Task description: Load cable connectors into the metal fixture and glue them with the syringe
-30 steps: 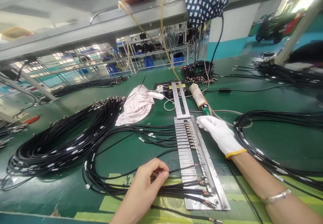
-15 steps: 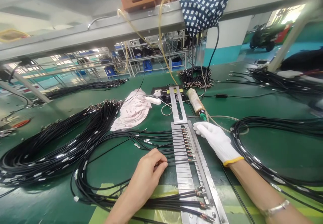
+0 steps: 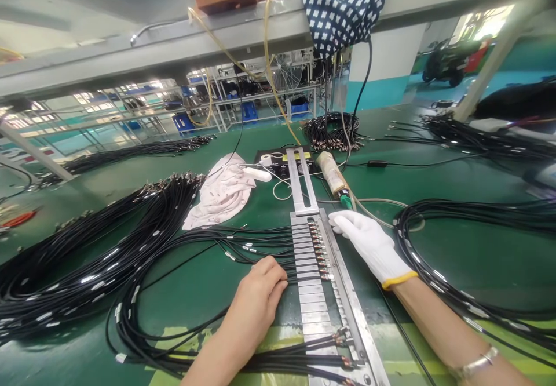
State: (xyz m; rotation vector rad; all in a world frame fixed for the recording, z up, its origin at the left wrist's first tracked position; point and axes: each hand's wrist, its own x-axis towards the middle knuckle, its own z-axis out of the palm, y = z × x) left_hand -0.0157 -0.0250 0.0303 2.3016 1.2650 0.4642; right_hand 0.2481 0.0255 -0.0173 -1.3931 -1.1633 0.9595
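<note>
So, from my end of the feed, the main thing is one black cable (image 3: 306,279) lying across the slats of a metal fixture (image 3: 313,309), about midway along, right next to a row of other cables (image 3: 278,237) sitting side by side. My left hand (image 3: 256,296) has its grip closed on that cable, fingers pinched just left of the fixture. A second batch of cables (image 3: 286,365) crosses the near end, copper-colored tips showing. My right hand (image 3: 367,241), in a white glove, is by the fixture's far right edge, fingers curled; can't tell if that grip has anything in it. Near its fingertips there's a wrapped handle (image 3: 330,174) with a green end. Past the fixture, a slotted metal plate (image 3: 295,183) runs away from me, with a pale pink cloth (image 3: 226,192) to its left. Big cable loops (image 3: 99,258) lie on both sides of the green tabletop (image 3: 478,258), and a patterned cloth (image 3: 343,9) hangs off the beam (image 3: 243,35) above.
</note>
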